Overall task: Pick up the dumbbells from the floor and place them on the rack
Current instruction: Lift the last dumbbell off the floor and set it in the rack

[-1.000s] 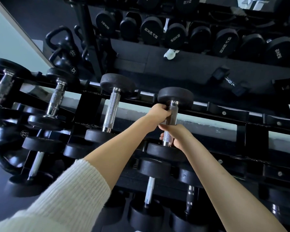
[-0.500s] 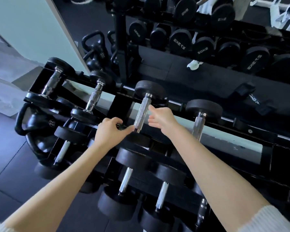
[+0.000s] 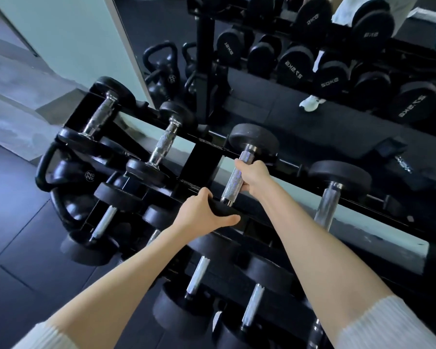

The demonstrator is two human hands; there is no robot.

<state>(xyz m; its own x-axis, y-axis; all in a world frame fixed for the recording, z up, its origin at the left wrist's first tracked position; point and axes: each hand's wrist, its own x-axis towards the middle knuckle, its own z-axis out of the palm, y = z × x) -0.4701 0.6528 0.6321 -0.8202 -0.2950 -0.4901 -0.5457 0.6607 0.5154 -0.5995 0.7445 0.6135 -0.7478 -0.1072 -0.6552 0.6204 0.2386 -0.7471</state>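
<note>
A black dumbbell (image 3: 233,180) with a knurled chrome handle lies across the top tier of the black rack (image 3: 202,157). My right hand (image 3: 253,176) is wrapped around its handle near the far head (image 3: 253,142). My left hand (image 3: 203,211) grips the dumbbell's near black head at the rack's front rail. To its right another dumbbell (image 3: 330,200) rests on the same tier; two more (image 3: 163,144) sit to the left.
Lower tiers hold several more dumbbells (image 3: 199,275). Kettlebells (image 3: 68,175) stand on the dark floor at the rack's left end. A mirror behind the rack reflects rows of dumbbells (image 3: 292,64) and a white shoe (image 3: 311,103). A pale wall (image 3: 68,34) rises at upper left.
Both hands left the right dumbbell, moved left to its neighbour and closed on it: right on the handle, left on the near head. The view shifted left.
</note>
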